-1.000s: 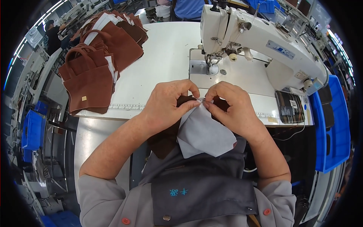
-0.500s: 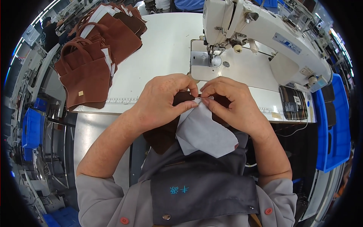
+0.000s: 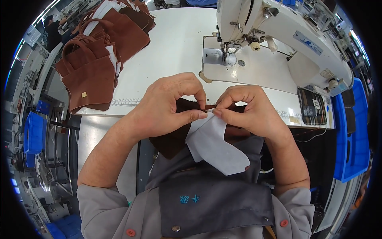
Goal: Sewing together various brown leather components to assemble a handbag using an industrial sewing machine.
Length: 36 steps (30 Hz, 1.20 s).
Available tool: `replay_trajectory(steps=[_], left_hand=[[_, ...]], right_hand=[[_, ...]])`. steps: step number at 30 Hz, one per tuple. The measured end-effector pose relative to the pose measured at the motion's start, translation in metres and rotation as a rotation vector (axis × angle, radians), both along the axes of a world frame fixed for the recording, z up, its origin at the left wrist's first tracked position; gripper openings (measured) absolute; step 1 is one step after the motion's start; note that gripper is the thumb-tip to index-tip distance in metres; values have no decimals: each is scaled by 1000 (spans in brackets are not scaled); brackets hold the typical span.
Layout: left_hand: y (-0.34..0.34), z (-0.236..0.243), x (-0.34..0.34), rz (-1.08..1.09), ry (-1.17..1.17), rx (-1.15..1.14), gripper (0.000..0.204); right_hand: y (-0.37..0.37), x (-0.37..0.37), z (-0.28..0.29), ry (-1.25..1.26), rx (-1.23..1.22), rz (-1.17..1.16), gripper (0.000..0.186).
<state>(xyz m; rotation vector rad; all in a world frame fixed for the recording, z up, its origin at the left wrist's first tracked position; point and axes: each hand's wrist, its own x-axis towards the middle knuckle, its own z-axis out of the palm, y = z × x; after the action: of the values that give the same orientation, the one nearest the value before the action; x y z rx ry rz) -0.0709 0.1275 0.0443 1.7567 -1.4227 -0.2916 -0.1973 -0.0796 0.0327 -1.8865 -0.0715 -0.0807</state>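
Between my two hands, just off the table's near edge, hangs a brown bag panel [image 3: 171, 140] with a pale grey-white lining [image 3: 211, 145]. My left hand [image 3: 169, 105] pinches the top edge between thumb and index finger. Right beside it, my right hand [image 3: 248, 109] grips the same edge with thumb and bent fingers. The fingertips are close together, and the exact bit of edge under them is too small to make out. Below, the lining drapes over my dark apron [image 3: 215, 203], and a reddish-brown corner shows at its lower tip.
A white sewing machine [image 3: 274, 44] stands ahead on the right of the white table [image 3: 171, 44]. Stacked brown bag pieces [image 3: 89, 79] with handles lie at the left. A plaid pouch [image 3: 311, 106] rests at the right edge, beside a blue bin [image 3: 352, 135]. Another person [image 3: 51, 34] is far left.
Both hands have dropped slightly with the panel. My left index finger has lifted and arched a little, opening a wider loop above the thumb. The view has shifted slightly.
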Motion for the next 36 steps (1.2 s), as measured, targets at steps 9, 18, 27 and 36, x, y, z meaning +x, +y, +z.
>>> replay_trajectory(steps=[9, 18, 27, 36], left_hand=[[11, 4, -5, 105, -72, 91, 20], [14, 1, -10, 151, -66, 84, 21], [16, -7, -12, 133, -139, -73, 21], [17, -11, -13, 129, -107, -80, 21]], right_hand=[[7, -3, 5, 90, 46, -34, 12], [11, -6, 6, 139, 89, -73, 13], [16, -8, 5, 39, 11, -89, 12], [18, -9, 2, 11, 9, -87, 12]])
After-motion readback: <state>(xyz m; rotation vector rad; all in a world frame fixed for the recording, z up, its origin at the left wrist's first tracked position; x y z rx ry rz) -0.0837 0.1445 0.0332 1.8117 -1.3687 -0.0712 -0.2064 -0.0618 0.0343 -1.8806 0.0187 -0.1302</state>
